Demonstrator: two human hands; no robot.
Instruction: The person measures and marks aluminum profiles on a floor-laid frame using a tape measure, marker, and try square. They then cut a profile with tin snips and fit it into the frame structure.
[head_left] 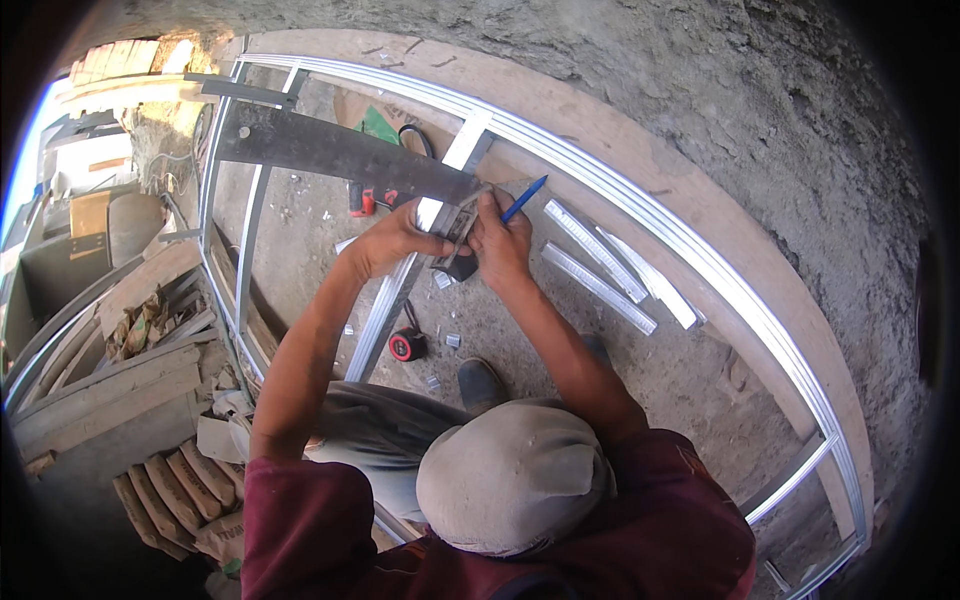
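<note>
My left hand reaches in from the left, its fingers closed on a small greyish slotted piece over a silver metal channel. Pressed against that piece from the other side is my right hand, with a blue pen sticking up between its fingers. A long dark flat metal strip, with a hole near its left end, lies across the frame and ends at my fingers. The channel runs from the far rail toward my knee. Under my hands a black object is partly hidden.
A silver metal frame surrounds me on the floor. Cut channel pieces lie to the right. A red tape measure and a red-and-black tool rest inside the frame. Boards and stacked sacks are at left.
</note>
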